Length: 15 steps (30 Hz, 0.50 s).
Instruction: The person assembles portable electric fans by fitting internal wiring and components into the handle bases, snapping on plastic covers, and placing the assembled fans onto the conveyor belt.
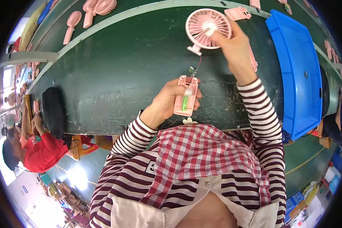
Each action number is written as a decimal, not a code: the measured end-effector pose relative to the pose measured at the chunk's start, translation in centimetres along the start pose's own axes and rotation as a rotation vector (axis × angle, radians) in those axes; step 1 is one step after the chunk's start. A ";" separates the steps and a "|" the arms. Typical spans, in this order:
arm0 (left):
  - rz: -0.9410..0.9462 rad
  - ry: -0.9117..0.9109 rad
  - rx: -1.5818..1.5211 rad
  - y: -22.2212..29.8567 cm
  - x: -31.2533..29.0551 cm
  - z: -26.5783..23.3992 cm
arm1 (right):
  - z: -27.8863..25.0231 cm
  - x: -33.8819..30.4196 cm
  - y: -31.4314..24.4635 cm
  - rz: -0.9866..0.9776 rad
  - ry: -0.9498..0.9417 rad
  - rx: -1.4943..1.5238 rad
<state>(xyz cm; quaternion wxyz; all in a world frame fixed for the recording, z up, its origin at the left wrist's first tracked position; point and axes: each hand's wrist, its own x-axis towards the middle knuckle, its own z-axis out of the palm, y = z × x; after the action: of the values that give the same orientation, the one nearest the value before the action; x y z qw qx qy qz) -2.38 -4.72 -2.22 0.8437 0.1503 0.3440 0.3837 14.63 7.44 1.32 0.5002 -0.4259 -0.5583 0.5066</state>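
Observation:
My left hand (166,99) is closed around a pink fan handle shell (184,108), its inside facing up. A green battery (185,102) lies in the shell under my thumb. Just above the shell's top end hangs a small circuit board (193,70), joined by thin wires to a round pink fan head (198,40). My right hand (235,47) grips that fan head by its right side, fingers at the rim and over the blades. The fan head is apart from the shell, with its short neck pointing down toward it.
A blue plastic bin (301,81) stands on the right of the green table (114,68). Beyond my right hand lies a pink shell part (238,13); another pink piece (253,60) is beside my right wrist. Pink fans (73,23) lie past the pale rail. A person in red (45,150) sits at left.

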 end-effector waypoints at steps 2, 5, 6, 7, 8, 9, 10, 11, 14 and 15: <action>-0.007 -0.006 -0.088 0.2 0.0 0.3 | -1.7 -1.1 -1.2 0.066 0.003 0.141; -0.026 0.085 -0.147 0.5 0.6 1.5 | -2.9 -3.1 -2.6 0.117 -0.004 0.234; -0.030 0.114 -0.068 0.4 0.9 1.6 | -3.0 -3.6 -2.7 0.143 -0.020 0.278; -0.036 0.143 0.012 0.4 1.3 1.8 | -3.2 -4.1 -2.7 0.150 -0.015 0.280; -0.035 0.207 0.071 0.4 1.5 2.3 | -3.4 -4.5 -2.7 0.183 -0.013 0.293; -0.041 0.212 0.070 0.4 1.5 2.8 | -3.5 -4.8 -2.6 0.217 -0.012 0.306; -0.023 0.214 0.140 0.6 1.5 3.4 | -3.7 -4.8 -2.3 0.223 -0.009 0.309; -0.005 0.216 0.209 0.6 1.4 3.7 | -3.9 -4.7 -1.7 0.220 -0.061 0.265; -0.044 0.171 0.241 0.6 1.4 4.0 | -3.4 -5.0 -0.3 0.197 -0.137 0.176; -0.064 0.147 0.272 0.5 1.4 4.0 | -3.0 -5.1 0.2 0.172 -0.163 0.128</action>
<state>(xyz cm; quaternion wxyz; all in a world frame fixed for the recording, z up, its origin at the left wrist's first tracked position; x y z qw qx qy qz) 0.78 -3.29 0.32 0.8001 0.2235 0.4580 0.3165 18.26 2.81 0.43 0.4342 -0.3970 -0.5251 0.6149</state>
